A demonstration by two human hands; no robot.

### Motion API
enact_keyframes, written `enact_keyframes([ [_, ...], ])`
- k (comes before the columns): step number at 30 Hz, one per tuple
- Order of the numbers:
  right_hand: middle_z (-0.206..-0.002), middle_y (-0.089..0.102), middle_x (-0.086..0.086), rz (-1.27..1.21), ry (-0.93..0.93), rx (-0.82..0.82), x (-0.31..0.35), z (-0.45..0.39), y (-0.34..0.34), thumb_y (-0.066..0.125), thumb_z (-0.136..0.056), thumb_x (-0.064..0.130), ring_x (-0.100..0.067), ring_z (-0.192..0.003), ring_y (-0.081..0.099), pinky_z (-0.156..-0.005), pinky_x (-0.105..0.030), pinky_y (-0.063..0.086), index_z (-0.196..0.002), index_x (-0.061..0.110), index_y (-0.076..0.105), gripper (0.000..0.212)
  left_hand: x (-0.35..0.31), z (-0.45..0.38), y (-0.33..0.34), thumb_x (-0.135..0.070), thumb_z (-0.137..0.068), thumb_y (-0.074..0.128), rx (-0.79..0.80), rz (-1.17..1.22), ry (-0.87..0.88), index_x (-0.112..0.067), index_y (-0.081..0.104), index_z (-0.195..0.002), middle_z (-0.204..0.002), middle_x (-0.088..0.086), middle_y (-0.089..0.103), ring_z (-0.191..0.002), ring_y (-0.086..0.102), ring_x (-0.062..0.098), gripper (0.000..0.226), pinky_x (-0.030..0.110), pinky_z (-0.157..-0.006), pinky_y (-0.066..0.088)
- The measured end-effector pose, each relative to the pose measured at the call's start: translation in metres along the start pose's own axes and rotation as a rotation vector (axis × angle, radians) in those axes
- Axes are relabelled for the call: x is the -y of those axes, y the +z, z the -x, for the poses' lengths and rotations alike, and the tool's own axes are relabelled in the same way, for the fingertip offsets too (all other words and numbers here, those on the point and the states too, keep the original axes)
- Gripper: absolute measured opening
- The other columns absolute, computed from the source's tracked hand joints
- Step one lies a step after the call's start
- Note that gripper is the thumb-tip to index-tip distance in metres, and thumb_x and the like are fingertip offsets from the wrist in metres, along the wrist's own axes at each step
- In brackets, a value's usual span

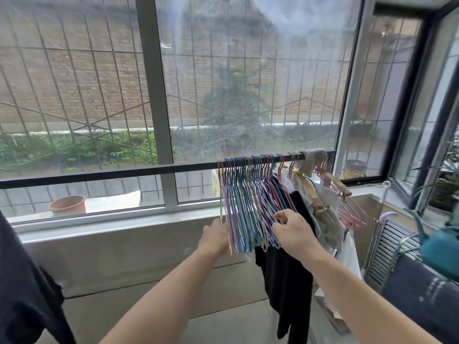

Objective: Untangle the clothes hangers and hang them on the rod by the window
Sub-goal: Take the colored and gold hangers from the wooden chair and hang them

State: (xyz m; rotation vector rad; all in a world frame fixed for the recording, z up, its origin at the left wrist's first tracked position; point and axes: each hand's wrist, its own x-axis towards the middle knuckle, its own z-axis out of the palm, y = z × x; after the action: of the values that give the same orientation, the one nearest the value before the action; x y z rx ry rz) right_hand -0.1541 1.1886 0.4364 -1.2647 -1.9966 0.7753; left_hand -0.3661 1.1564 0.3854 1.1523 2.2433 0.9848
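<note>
A dark rod [124, 173] runs across in front of the window. Several thin pink, blue, purple and green wire hangers [248, 204] hang on it in a tight bunch right of centre. My left hand [216, 238] presses against the bunch's left side, its fingertips hidden behind the hangers. My right hand [291, 230] pinches the lower bars of the hangers on the bunch's right side. A black garment [285, 281] hangs just behind my right hand.
Wooden hangers with pale clothes [323, 194] crowd the rod's right end. A terracotta pot [67, 204] sits outside on the sill. A slatted rack [387, 247] and dark roll [422, 294] stand at right. Dark cloth [22, 281] hangs at left.
</note>
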Motion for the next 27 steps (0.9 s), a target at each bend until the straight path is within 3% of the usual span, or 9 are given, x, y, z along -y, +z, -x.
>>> enact_keyframes([
  [4, -0.132, 0.055, -0.003, 0.022, 0.002, 0.013, 0.006, 0.01, -0.006, 0.052, -0.099, 0.02, -0.02, -0.115, 0.054, -0.101, -0.036, 0.046, -0.129, 0.019, 0.056, 0.031, 0.002, -0.004, -0.002, -0.045, -0.105, 0.035, 0.063, -0.08, -0.031, -0.021, 0.03, -0.154, -0.152, 0.023, 0.039, -0.126, 0.053, 0.043, 0.054, 0.058, -0.11, 0.039],
  [7, -0.131, 0.055, -0.003, 0.043, 0.003, 0.049, 0.008, 0.019, -0.01, 0.051, -0.099, 0.02, -0.019, -0.116, 0.053, -0.101, -0.036, 0.045, -0.129, 0.019, 0.056, 0.031, -0.001, 0.008, -0.003, -0.054, -0.103, 0.038, 0.103, -0.149, -0.1, -0.018, 0.017, -0.16, -0.162, 0.022, 0.022, -0.139, 0.041, 0.045, 0.07, 0.056, -0.115, 0.034],
  [10, -0.13, 0.055, -0.004, 0.048, 0.017, 0.075, 0.005, 0.027, -0.013, 0.051, -0.098, 0.021, -0.02, -0.116, 0.053, -0.099, -0.034, 0.045, -0.129, 0.018, 0.057, 0.031, -0.001, 0.025, -0.003, -0.056, -0.101, 0.041, 0.082, -0.192, -0.157, -0.009, 0.015, -0.159, -0.163, 0.021, 0.014, -0.143, 0.035, 0.043, 0.079, 0.051, -0.115, 0.033],
  [15, -0.125, 0.058, -0.003, -0.023, 0.117, 0.068, -0.021, 0.059, -0.012, 0.054, -0.098, 0.019, -0.021, -0.116, 0.054, -0.092, -0.028, 0.04, -0.126, 0.015, 0.06, 0.029, 0.001, 0.076, 0.0, -0.041, -0.101, 0.048, 0.061, -0.268, 0.012, -0.008, 0.038, -0.149, -0.149, 0.02, 0.036, -0.132, 0.046, 0.038, 0.059, 0.044, -0.107, 0.04],
  [18, -0.115, 0.059, 0.002, -0.048, 0.232, 0.07, -0.06, 0.105, -0.006, 0.057, -0.096, 0.019, -0.019, -0.113, 0.056, -0.094, -0.03, 0.043, -0.118, 0.018, 0.062, 0.022, 0.003, 0.121, 0.013, -0.027, -0.1, 0.051, 0.214, -0.258, 0.166, -0.008, 0.062, -0.131, -0.133, 0.012, 0.063, -0.115, 0.06, 0.026, 0.038, 0.033, -0.097, 0.047],
  [20, -0.109, 0.061, 0.001, -0.054, 0.319, 0.079, -0.089, 0.134, -0.001, 0.057, -0.093, 0.016, -0.021, -0.107, 0.059, -0.095, -0.035, 0.049, -0.108, 0.02, 0.061, 0.016, 0.007, 0.151, 0.023, -0.023, -0.098, 0.054, 0.321, -0.242, 0.193, -0.008, 0.073, -0.112, -0.114, 0.009, 0.072, -0.096, 0.066, 0.023, 0.028, 0.03, -0.082, 0.053],
  [23, -0.102, 0.064, -0.001, -0.018, 0.469, 0.042, -0.129, 0.185, 0.01, 0.057, -0.091, 0.016, -0.023, -0.101, 0.061, -0.084, -0.031, 0.049, -0.1, 0.02, 0.064, 0.012, 0.031, 0.198, 0.045, -0.02, -0.093, 0.055, 0.456, -0.17, 0.189, -0.012, 0.074, -0.096, -0.095, 0.009, 0.075, -0.078, 0.069, 0.023, 0.021, 0.029, -0.068, 0.054],
  [27, -0.085, 0.063, -0.002, -0.019, 0.659, 0.03, -0.159, 0.281, 0.045, 0.053, -0.083, 0.022, -0.027, -0.084, 0.06, -0.066, -0.031, 0.049, -0.089, 0.017, 0.064, 0.013, 0.089, 0.253, 0.093, -0.017, -0.095, 0.057, 0.673, -0.046, 0.087, -0.015, 0.072, -0.089, -0.086, 0.005, 0.072, -0.073, 0.069, 0.02, 0.017, 0.025, -0.066, 0.048],
])
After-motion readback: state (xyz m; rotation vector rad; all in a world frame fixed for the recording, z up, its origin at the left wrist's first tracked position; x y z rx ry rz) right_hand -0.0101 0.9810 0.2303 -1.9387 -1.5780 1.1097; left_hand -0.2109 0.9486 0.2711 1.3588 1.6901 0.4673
